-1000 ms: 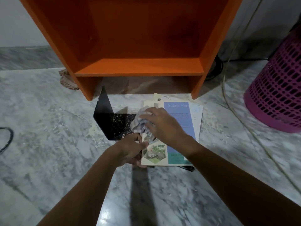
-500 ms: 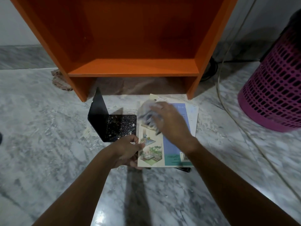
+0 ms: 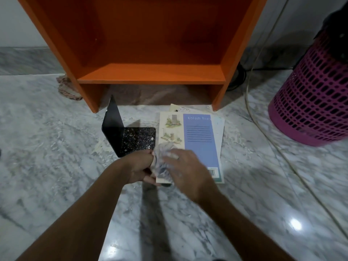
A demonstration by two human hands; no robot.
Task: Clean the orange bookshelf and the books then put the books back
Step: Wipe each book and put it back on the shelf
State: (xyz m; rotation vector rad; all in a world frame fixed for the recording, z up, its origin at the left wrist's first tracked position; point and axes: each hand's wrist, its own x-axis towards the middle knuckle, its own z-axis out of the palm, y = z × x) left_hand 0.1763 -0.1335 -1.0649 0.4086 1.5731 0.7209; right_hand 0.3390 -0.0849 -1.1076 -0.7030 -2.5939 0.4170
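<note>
orange bookshelf [image 3: 150, 72]: top cut by upper edge | purple basket [image 3: 310, 102]: right side cut by frame edge | right hand [image 3: 188, 172]: motion-blurred, covers near part of cloth [image 3: 163, 153] and near-left corner of book [image 3: 199, 144] | papers [image 3: 219, 125] under book: only edges show | blue-panel print: too small to read | rag [image 3: 66, 89]: partly behind bookshelf side

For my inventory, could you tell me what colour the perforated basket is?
The basket is magenta; head view.

right hand [image 3: 186, 170], likely cloth [image 3: 162, 157], on book [image 3: 199, 140]
</note>
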